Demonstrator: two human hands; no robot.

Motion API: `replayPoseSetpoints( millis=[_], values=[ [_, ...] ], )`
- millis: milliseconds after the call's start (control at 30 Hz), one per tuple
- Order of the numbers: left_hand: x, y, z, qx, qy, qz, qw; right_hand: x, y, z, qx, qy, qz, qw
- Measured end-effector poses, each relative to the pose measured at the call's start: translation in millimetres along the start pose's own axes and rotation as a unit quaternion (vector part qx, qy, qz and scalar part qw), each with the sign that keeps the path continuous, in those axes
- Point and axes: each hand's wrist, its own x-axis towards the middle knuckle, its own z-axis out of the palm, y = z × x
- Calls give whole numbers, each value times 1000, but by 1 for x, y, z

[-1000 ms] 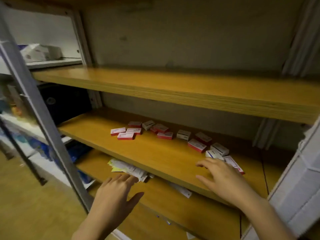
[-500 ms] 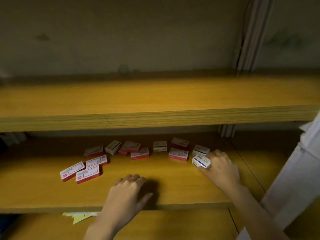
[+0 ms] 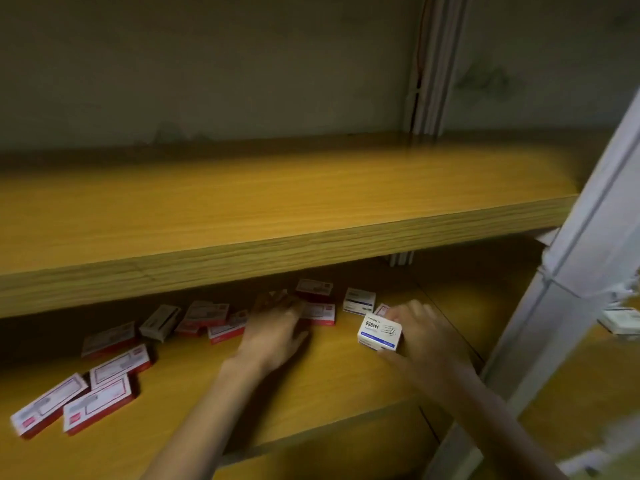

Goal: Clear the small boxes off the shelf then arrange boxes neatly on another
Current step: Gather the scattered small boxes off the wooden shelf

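Note:
Several small red-and-white boxes (image 3: pixel 98 403) lie scattered on the lower wooden shelf (image 3: pixel 329 386), from its front left to the back middle. My right hand (image 3: pixel 427 339) grips a white box with a blue stripe (image 3: pixel 379 336) just above the board, at the right. A second white box (image 3: pixel 358 300) lies behind it. My left hand (image 3: pixel 273 329) stretches flat into the middle of the shelf. Its blurred fingertips lie on a box at the back, next to a red one (image 3: pixel 318 313). The upper wooden shelf (image 3: pixel 242 202) carries no boxes.
A white metal upright (image 3: pixel 571 289) stands close at the right, and a pale box (image 3: pixel 621 319) lies on the neighbouring shelf beyond it. The upper shelf's thick front edge (image 3: pixel 207 268) overhangs the boxes. Another wooden board (image 3: pixel 346 445) shows below.
My view has closed in on the shelf. The right hand has lifted the white-and-blue box and drawn it forward. The left hand has reached from the front edge onto the boxes at the back.

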Motion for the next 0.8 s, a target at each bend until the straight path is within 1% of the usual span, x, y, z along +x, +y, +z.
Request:
replayPoseSetpoints(
  millis=[133, 367, 467, 600, 700, 800],
  values=[
    [27, 8, 13, 31, -43, 19, 998, -22, 0, -21, 15, 5, -3, 1000],
    [33, 5, 12, 38, -67, 42, 996, -40, -1, -41, 17, 14, 20, 1000],
    [20, 4, 4, 25, -38, 56, 997, -49, 0, -45, 33, 30, 33, 998],
    [-7, 7, -9, 4, 39, 88, 995, -65, 1, -48, 58, 47, 40, 996],
    [-26, 22, -22, -34, 78, 109, 990, -82, 6, -53, 70, 72, 48, 994],
    [-43, 46, -37, -25, 109, 131, 985, -103, 17, -63, 81, 90, 59, 991]
  ],
)
